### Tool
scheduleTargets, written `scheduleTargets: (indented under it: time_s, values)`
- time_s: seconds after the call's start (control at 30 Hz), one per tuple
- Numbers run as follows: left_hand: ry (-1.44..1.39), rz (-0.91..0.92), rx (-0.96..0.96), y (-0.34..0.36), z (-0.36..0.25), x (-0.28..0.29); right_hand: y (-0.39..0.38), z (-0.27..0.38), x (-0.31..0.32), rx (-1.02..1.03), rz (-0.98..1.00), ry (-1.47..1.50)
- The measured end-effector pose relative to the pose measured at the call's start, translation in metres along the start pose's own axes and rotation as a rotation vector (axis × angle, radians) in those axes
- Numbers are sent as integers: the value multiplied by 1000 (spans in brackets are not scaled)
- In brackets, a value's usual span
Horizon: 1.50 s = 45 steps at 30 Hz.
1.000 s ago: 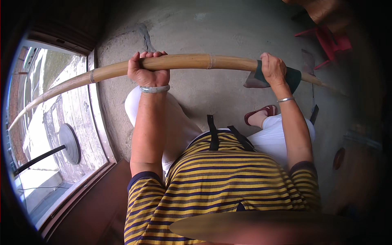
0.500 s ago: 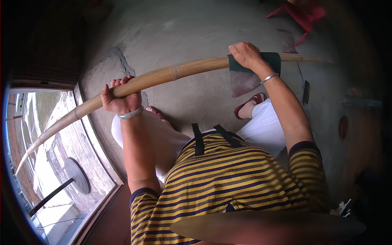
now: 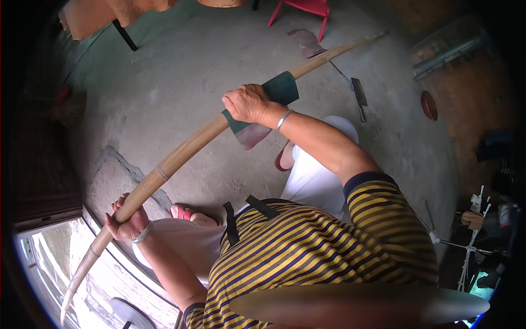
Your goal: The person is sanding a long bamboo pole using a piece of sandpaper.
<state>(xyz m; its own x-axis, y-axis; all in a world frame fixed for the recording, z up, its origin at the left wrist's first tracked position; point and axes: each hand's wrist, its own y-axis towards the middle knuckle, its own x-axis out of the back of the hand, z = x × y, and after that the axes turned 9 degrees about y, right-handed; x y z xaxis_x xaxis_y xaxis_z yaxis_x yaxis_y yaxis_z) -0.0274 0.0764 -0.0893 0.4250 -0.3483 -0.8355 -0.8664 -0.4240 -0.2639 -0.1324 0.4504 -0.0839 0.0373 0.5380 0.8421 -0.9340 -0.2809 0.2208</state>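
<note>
A long pale bamboo pole (image 3: 192, 143) slants across in front of me, from the lower left to the upper right. My left hand (image 3: 129, 221) is wrapped around its lower part from beneath, the thumb on the near side. Farther up, my right hand (image 3: 246, 103) is closed over a sheet of sandpaper (image 3: 282, 88) folded around the pole. The sheet is dark green on the outside, with a dull reddish-brown flap hanging below the pole. My right palm and the pole's surface under the sheet are hidden.
On the concrete floor (image 3: 208, 66) lie another reddish-brown sheet (image 3: 307, 44) and a dark-bladed cleaver-like tool (image 3: 359, 92). A red chair (image 3: 308, 6) stands at the far side. A white stand (image 3: 470, 248) is at right; a round weight plate (image 3: 133, 313) is at lower left.
The view has turned, so the pole now slants more steeply and more of the room's right side shows. Both hands keep their grip, the right one still on the sandpaper.
</note>
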Motion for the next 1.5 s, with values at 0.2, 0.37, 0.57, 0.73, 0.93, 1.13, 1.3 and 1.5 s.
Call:
scheduleTargets:
  time_s: [0.2, 0.37, 0.57, 0.73, 0.93, 1.13, 1.3, 1.5]
  values:
    - [-13, -31, -149, 3, -23, 7, 17, 110, -46, 178, 138, 119]
    - [-78, -296, -106, 5, 10, -5, 13, 81, -41, 522, 208, 129]
    - [-142, -403, -60, -10, 28, 11, 15, 43, -47, 540, 463, 146]
    - [-130, -445, -57, -3, 32, 17, 22, 45, -50, 553, 461, 156]
    - [45, -585, -18, -14, 23, -5, 28, 34, -54, 418, 368, 16]
    - [22, -522, -75, -13, 29, -3, 8, 102, -77, 525, 245, -54]
    - [-46, -517, -52, -13, 31, 5, 5, 104, -90, 582, 245, -28]
    - [22, -543, 56, -10, 41, 1, 22, 86, -76, 635, 439, 49]
